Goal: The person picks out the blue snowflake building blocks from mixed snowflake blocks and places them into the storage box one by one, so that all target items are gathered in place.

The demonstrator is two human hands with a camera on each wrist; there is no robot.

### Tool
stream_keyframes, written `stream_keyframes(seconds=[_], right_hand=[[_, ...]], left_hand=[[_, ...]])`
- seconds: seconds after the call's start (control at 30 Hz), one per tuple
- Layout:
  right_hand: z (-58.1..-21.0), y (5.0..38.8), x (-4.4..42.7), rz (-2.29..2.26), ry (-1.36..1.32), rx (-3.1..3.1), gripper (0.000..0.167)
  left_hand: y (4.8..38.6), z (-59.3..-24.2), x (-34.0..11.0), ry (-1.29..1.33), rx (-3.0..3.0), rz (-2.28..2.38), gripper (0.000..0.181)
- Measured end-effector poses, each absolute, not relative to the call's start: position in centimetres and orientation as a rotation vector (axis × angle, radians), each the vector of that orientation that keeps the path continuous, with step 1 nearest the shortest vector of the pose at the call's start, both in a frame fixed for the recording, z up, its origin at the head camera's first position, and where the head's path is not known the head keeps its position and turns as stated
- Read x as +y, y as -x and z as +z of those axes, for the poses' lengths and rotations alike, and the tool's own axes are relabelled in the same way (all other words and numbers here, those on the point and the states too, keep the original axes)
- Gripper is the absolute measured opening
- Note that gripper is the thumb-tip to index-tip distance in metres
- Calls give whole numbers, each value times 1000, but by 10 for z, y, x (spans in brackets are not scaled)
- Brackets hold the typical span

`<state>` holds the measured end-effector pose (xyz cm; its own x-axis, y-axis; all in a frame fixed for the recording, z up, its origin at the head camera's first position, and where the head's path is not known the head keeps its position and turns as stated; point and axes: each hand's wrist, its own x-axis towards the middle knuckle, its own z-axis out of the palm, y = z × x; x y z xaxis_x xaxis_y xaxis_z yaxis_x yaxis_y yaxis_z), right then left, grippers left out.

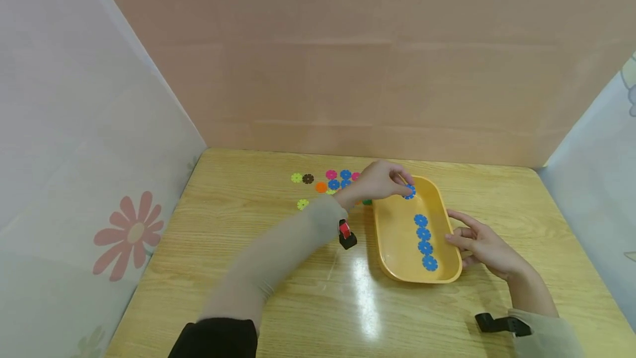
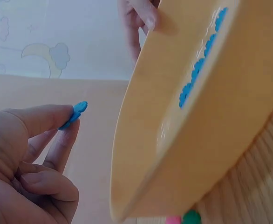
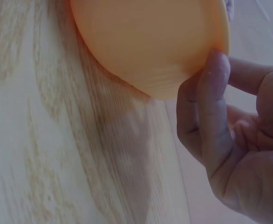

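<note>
My left hand pinches a blue flower-shaped plastic disc between thumb and finger, over the far end of a yellow tray. In the left wrist view the disc is seen nearly edge-on, apart from the tray wall. Inside the tray, several blue discs lie in a row along its right half. My right hand grips the tray's right rim. The right wrist view shows a fingertip against the edge of the tray.
Left of the tray, loose flower discs in pink, brown, orange, yellow-green and blue lie on the wooden table. My left forearm partly hides them. A pinkish-brown sheet stands behind the table, with patterned walls at both sides.
</note>
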<state>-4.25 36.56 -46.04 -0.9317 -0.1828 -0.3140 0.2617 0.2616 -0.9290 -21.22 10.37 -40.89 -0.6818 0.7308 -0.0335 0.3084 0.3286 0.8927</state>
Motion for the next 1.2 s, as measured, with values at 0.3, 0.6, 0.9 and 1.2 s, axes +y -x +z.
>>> stream_keyframes(seconds=[0.3, 0.6, 0.9, 1.2], right_hand=[[-460, 45, 363, -1712, -72, 2164, 76], [-460, 46, 358, -1709, -81, 2172, 78], [-460, 47, 358, -1713, -77, 2176, 77], [-460, 46, 357, -1712, -59, 2173, 77]], left_hand=[[206, -415, 138, -867, 2188, 1264, 7], [207, -434, 152, -731, 2319, 1147, 12], [211, -447, 173, -631, 2416, 1007, 11], [209, -460, 182, -511, 2470, 930, 15]])
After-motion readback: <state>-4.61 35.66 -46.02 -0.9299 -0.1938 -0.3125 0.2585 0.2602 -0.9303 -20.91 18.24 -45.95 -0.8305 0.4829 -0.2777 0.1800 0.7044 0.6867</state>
